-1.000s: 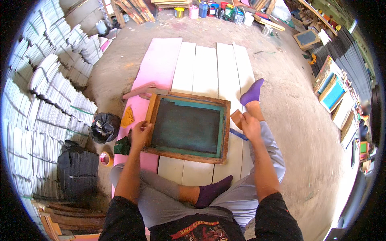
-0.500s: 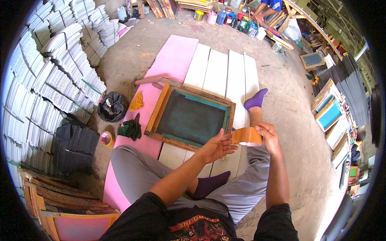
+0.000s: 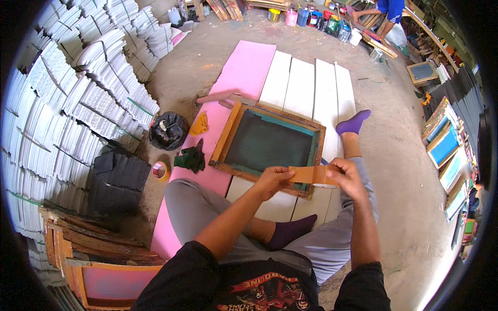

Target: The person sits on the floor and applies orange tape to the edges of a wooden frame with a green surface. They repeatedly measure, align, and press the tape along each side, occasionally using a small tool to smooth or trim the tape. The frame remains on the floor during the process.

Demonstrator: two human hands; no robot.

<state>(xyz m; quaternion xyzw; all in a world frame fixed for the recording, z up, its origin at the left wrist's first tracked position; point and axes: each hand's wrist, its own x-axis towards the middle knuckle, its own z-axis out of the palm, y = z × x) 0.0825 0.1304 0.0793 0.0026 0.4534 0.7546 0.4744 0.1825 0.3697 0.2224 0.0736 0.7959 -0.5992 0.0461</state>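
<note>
Left hand (image 3: 275, 181): thumb and fingers pinched together on the free end of a glossy brown adhesive tape strip (image 3: 303, 174). Right hand (image 3: 346, 178): fingers clamped around the brown tape roll (image 3: 326, 185) with a pale core. Strip and roll are held above the lower right edge of a dark-meshed, teal-bordered wooden screen frame (image 3: 270, 140); contact with it cannot be told. Strip's long axis runs left to right, free end pointing left. Frame lies flat, long axis slanting from upper left down to lower right.

Surface: white planks (image 3: 299, 85) beside a long pink sheet (image 3: 246, 67), which bears a crumpled dark green cloth (image 3: 193, 157) and a yellow cloth (image 3: 199, 124).

Room: grey, stained floor (image 3: 399, 207); tall stacks of white sheets (image 3: 104, 72) at left; coloured paint containers (image 3: 321, 23) at the far side; another person (image 3: 390, 10) near them.
</note>
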